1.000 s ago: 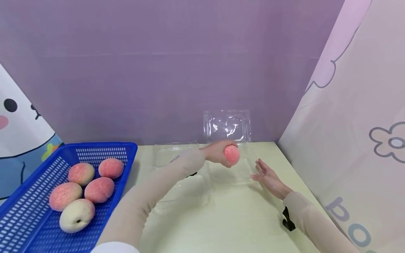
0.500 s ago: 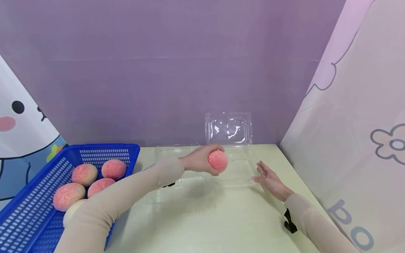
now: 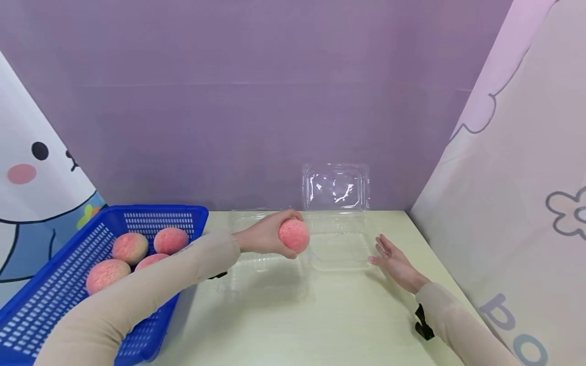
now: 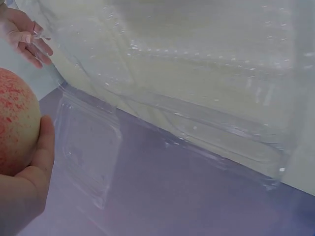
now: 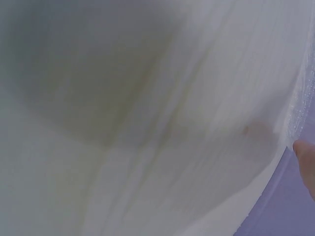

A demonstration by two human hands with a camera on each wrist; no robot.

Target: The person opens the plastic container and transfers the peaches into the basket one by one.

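My left hand grips a pink peach, holding it above the table over the inner edges of two clear plastic boxes. In the left wrist view, fingers curve round the peach. The right-hand clear box has its lid raised against the wall. To the left, another clear box lies partly hidden by the left hand and forearm. My right hand is beside the right box with fingers extended, holding nothing; whether its thumb touches the rim cannot be told. Only one digit shows in the right wrist view.
A blue mesh basket stands on the left with several peaches in it, some hidden by the left sleeve. A purple wall rises behind the pale table. A printed panel borders the right side.
The left hand has moved left with the peach, from above the right box towards the left one. The right hand stays beside the right box. The head view has shifted slightly.
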